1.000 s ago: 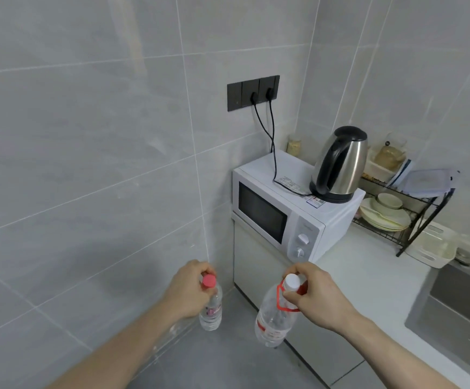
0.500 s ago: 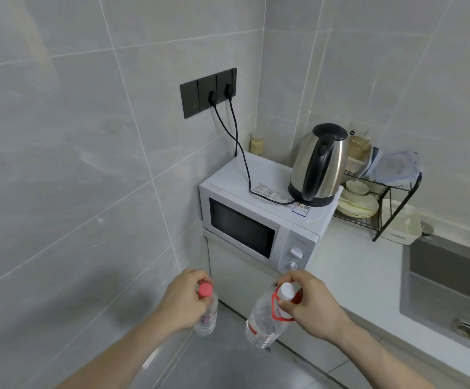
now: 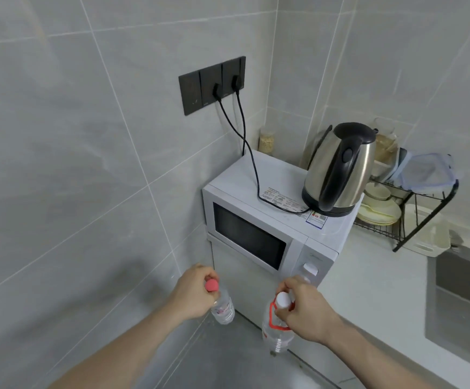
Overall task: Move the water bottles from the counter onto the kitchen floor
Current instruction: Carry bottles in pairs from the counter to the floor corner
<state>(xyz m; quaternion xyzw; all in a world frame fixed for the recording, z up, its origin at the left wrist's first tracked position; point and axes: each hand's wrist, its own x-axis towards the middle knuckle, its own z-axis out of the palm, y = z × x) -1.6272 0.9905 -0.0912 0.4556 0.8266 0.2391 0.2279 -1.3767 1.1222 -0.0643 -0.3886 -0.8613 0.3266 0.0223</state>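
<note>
each hand holds a bottle by the neck, left hand [image 3: 190, 296] on the pink-capped bottle [image 3: 222, 306], right hand [image 3: 304, 313] on the white-capped bottle [image 3: 277, 329], both hanging upright over the floor [image 3: 228, 366], likely for lowering.

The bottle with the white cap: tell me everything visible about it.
The white-capped bottle is clear plastic with a red carry loop at its neck and a red-and-white label lower down. It hangs roughly upright, off the counter, over the grey floor beside the white cabinet front. The right hand grips its neck and cap, fingers curled round. How full it is cannot be told.
</note>
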